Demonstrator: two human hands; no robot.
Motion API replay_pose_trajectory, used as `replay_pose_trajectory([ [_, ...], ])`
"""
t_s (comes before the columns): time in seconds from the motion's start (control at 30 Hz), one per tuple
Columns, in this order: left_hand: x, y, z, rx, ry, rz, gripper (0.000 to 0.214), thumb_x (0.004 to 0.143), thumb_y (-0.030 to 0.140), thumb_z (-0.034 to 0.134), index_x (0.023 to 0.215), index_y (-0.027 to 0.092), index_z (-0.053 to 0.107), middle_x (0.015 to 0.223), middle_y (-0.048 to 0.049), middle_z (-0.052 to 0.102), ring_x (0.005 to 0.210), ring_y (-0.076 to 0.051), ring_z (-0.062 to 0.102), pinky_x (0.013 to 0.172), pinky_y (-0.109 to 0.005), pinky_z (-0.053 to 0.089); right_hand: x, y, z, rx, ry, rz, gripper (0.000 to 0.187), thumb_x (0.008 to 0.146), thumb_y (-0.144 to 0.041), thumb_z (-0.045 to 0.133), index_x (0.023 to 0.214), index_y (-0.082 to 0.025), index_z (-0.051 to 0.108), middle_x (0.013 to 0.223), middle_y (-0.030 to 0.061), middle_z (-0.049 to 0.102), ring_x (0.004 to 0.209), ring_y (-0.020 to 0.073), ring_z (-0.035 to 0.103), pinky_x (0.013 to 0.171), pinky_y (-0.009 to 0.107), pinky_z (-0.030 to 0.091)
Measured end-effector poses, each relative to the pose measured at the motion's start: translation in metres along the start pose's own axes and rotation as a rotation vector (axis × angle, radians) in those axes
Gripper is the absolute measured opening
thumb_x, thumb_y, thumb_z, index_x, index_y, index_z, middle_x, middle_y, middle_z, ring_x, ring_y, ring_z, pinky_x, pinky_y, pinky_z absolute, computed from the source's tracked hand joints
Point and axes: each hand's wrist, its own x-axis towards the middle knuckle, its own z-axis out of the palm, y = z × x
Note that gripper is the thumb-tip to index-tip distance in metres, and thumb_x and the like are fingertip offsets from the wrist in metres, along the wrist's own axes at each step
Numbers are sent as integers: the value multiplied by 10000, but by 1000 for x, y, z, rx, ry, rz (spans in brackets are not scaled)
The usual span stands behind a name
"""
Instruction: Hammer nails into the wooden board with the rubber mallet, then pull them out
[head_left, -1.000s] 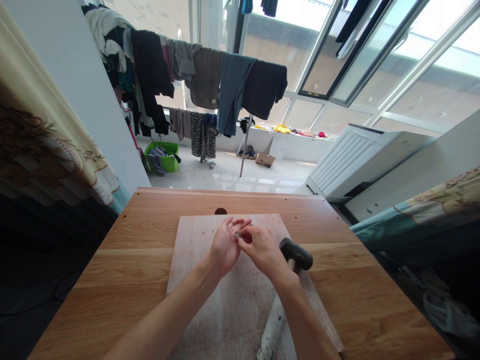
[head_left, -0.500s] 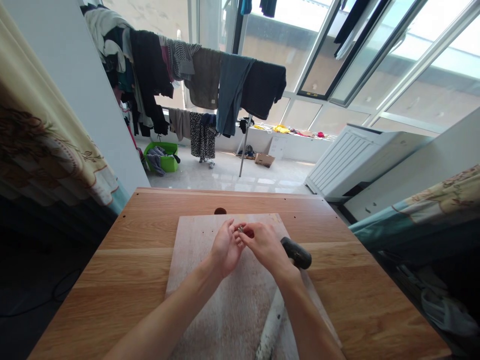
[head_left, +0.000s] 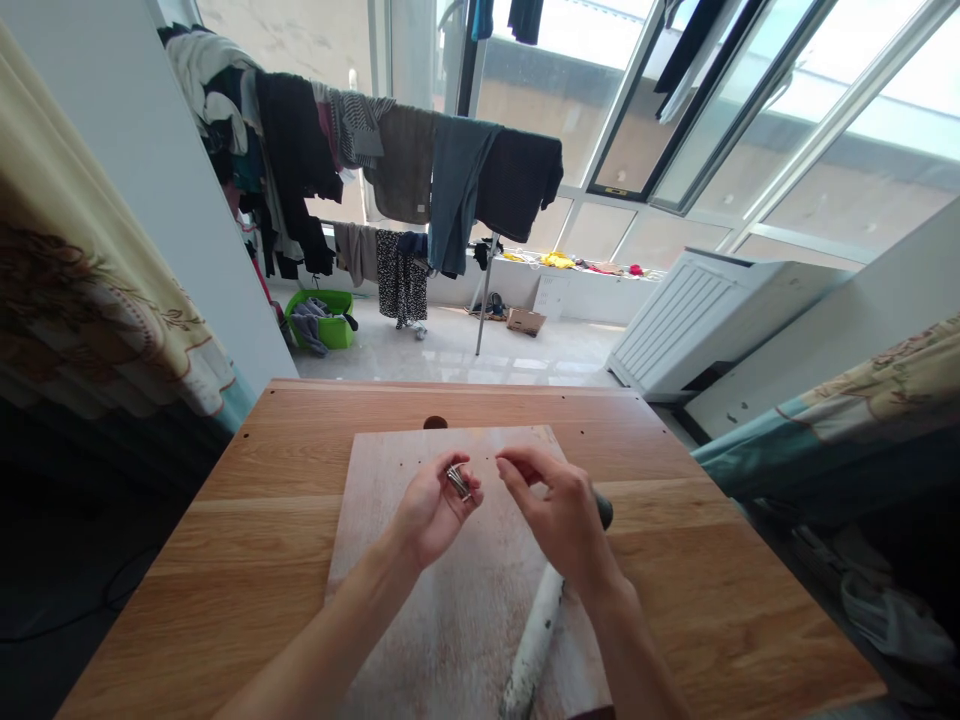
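Several thin, silvery nails (head_left: 457, 482) lie in the cupped palm of my left hand (head_left: 431, 510), its fingers curled round them. To the right, my right hand (head_left: 555, 500) is apart from it, thumb and forefinger pinched together; whatever is between the tips is too small to make out. Both hands are above a pale wooden board (head_left: 435, 610) with a few small dark marks near its far edge. A hammer (head_left: 534, 640) with a worn white handle rests on the board below my right hand, which covers most of its black head.
The board lies on a wood-grain table (head_left: 240, 540) with a dark round hole (head_left: 435, 423) near the far side. Beyond stand a drying rack with clothes (head_left: 405, 160), a green basket (head_left: 337, 330) and a white ribbed panel (head_left: 675, 315). Curtains (head_left: 112, 260) hang on both sides.
My hands have moved apart: the right one has drawn back to the right, the left one slightly left and down. The nails in my left palm now show clearly.
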Motion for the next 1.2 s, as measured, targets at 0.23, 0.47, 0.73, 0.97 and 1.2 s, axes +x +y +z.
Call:
replay_pose_trajectory([
  [0.23,-53,23,-46,33,240,119,266,967,60,478,782,94,666,958,-177,755,956,-236,757,867,-338,624,-59,27,-12,276,34,224,277,912,-471,674,921,-209,763,745,33,737,686,182,713,648,246,572],
  [0.47,-96,38,-58,179,312,210,276,1002,209,468,1051,65,699,1233,-219,703,1257,-296,646,1122,-439,504,-87,42,-2,406,26,377,358,860,-539,714,886,-185,760,690,43,728,633,182,707,590,219,578],
  [0.73,-97,22,-85,431,212,373,451,939,412,551,1344,228,628,1575,-77,492,1507,-242,372,1280,-412,252,-107,66,-14,112,74,260,315,904,-514,660,966,-222,762,895,53,773,824,215,748,745,247,590],
  [0.97,-135,24,-133,1360,426,692,471,856,561,639,1246,300,691,1534,-45,530,1462,-329,431,1236,-529,309,-131,123,-54,-408,327,162,624,892,-766,471,1000,-224,760,1038,116,774,982,342,712,881,483,567],
  [1.2,-160,-1,-172,1487,620,647,512,863,572,614,1309,325,661,1346,-60,682,1218,-301,664,1053,-435,550,-149,157,-52,-451,236,255,715,864,-814,458,1114,-206,740,1070,131,785,988,346,739,866,491,606],
])
